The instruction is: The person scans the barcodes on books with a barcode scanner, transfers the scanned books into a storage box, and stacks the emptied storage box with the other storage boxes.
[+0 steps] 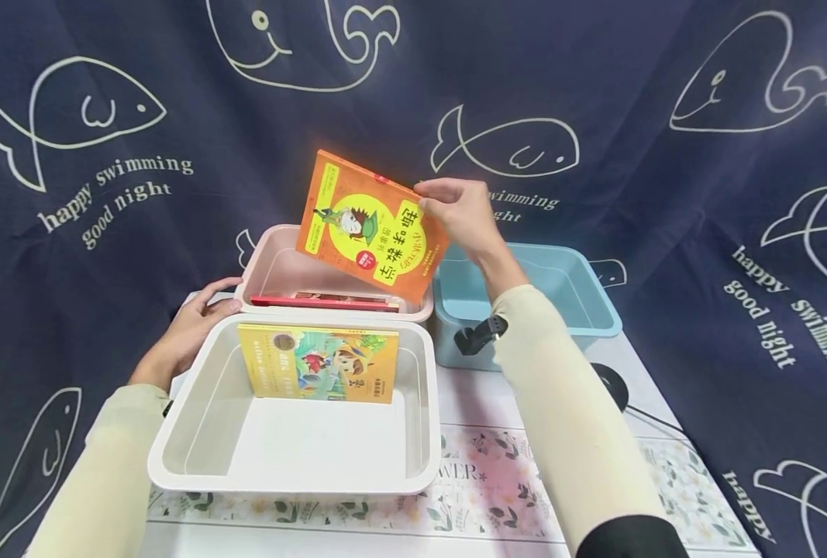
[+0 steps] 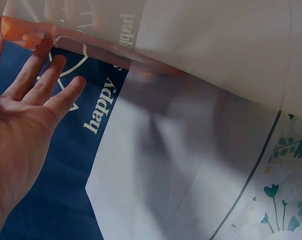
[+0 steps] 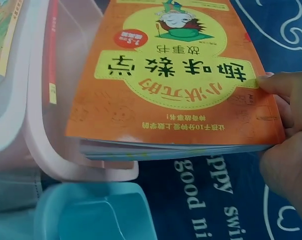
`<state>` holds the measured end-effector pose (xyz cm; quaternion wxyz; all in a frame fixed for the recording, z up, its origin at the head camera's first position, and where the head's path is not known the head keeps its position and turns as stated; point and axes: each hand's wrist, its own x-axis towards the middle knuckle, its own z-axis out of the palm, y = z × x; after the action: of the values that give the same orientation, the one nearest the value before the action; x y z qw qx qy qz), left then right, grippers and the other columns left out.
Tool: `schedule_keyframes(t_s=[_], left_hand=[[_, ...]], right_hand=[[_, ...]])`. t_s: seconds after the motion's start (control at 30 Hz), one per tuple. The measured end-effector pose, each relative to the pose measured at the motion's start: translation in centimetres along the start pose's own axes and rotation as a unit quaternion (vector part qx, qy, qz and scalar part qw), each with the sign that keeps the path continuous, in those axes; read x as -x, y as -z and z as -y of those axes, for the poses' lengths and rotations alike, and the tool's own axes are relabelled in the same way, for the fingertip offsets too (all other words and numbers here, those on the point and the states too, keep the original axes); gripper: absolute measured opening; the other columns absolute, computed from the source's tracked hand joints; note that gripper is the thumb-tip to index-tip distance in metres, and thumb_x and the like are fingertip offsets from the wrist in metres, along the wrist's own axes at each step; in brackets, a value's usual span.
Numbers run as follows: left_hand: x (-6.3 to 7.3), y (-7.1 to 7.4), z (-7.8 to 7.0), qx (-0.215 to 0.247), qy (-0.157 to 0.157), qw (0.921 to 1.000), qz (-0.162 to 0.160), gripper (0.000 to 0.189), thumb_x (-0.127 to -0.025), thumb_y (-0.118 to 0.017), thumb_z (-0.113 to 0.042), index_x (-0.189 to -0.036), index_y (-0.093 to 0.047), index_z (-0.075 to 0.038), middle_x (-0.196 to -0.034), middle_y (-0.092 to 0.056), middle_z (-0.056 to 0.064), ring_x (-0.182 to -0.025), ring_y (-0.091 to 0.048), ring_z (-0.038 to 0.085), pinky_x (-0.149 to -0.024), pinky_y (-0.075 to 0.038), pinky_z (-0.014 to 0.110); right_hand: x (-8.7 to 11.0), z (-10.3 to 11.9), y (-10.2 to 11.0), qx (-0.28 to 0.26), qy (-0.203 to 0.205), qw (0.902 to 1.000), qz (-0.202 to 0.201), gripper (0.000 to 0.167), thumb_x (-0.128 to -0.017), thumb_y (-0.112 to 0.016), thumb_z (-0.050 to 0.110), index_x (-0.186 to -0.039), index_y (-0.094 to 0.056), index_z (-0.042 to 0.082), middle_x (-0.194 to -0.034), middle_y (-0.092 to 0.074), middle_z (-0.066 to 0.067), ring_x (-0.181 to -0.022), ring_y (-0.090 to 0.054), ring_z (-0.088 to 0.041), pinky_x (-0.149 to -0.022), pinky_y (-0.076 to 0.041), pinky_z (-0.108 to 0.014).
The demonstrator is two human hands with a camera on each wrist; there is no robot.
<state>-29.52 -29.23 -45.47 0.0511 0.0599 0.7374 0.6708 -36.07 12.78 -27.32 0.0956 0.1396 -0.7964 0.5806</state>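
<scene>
An orange book [image 1: 378, 225] with a yellow circle and a green-hatted cartoon figure is held tilted above the pink bin [image 1: 273, 256]. My right hand [image 1: 458, 213] pinches it by its upper right edge, and in the right wrist view the thumb and fingers grip the book [image 3: 176, 110] at its side. Inside the pink bin, books with a red edge [image 1: 325, 303] stand near its front wall. My left hand [image 1: 197, 325] rests with extended fingers at the pink bin's left rim, beside the white bin [image 1: 176, 418]. A yellow picture book [image 1: 318, 364] leans against the white bin's back wall.
A blue bin [image 1: 566, 287] stands right of the pink one. Behind it, a round black object [image 1: 610, 386] with a cable lies on the table's right side. A floral strip [image 1: 483, 480] crosses the white table. Dark blue fish-print fabric [image 1: 664, 194] hangs behind and at both sides.
</scene>
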Motion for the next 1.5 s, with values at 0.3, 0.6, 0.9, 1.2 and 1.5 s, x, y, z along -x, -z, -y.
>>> schedule_keyframes(t_s=[0.3, 0.6, 0.9, 1.2, 1.5], left_hand=[[0.6, -0.7, -1.3, 0.020, -0.002, 0.9998, 0.006, 0.056, -0.097, -0.060, -0.020, -0.148, -0.036, -0.022, -0.107, -0.067, -0.018, -0.092, -0.067, 0.002, -0.073, -0.056, 0.023], [0.4, -0.2, -0.8, 0.007, 0.002, 1.0000, 0.001, 0.056, -0.097, -0.060, -0.021, -0.148, -0.036, -0.023, -0.108, -0.065, -0.018, -0.093, -0.066, 0.000, -0.073, -0.056, 0.022], [-0.1, 0.2, 0.2, -0.006, 0.007, 0.9999, -0.006, 0.058, -0.097, -0.061, -0.024, -0.148, -0.035, -0.026, -0.110, -0.065, -0.019, -0.095, -0.066, 0.000, -0.073, -0.056, 0.022], [-0.1, 0.2, 0.2, -0.012, 0.008, 0.9998, -0.010, 0.059, -0.096, -0.062, -0.026, -0.148, -0.036, -0.027, -0.110, -0.064, -0.020, -0.095, -0.066, -0.001, -0.073, -0.056, 0.022], [0.0, 0.2, -0.1, -0.022, 0.017, 0.9996, -0.010, 0.060, -0.095, -0.062, -0.028, -0.149, -0.034, -0.029, -0.110, -0.062, -0.023, -0.095, -0.065, -0.003, -0.074, -0.056, 0.021]], right_hand=[[-0.4, -0.9, -2.9, 0.034, 0.000, 0.9991, 0.026, 0.020, -0.089, -0.068, 0.008, -0.108, -0.073, 0.010, -0.110, -0.072, -0.003, -0.098, -0.068, -0.012, -0.089, -0.053, -0.028], [0.2, -2.3, -5.7, 0.013, -0.010, 0.9974, 0.071, 0.018, -0.089, -0.068, 0.007, -0.106, -0.074, 0.010, -0.108, -0.073, -0.003, -0.098, -0.069, -0.012, -0.089, -0.053, -0.028], [1.2, -3.3, -7.9, 0.009, -0.045, 0.9915, 0.122, 0.019, -0.089, -0.068, 0.006, -0.104, -0.075, 0.016, -0.106, -0.073, 0.001, -0.097, -0.068, -0.012, -0.087, -0.054, -0.029], [2.0, -4.6, -9.3, 0.042, -0.085, 0.9810, 0.169, 0.022, -0.089, -0.068, 0.007, -0.104, -0.075, 0.022, -0.105, -0.072, 0.005, -0.096, -0.067, -0.013, -0.083, -0.055, -0.028], [3.1, -5.7, -10.1, 0.074, -0.112, 0.9733, 0.186, 0.023, -0.089, -0.068, 0.011, -0.105, -0.075, 0.026, -0.107, -0.071, 0.009, -0.103, -0.063, -0.014, -0.093, -0.051, -0.034]])
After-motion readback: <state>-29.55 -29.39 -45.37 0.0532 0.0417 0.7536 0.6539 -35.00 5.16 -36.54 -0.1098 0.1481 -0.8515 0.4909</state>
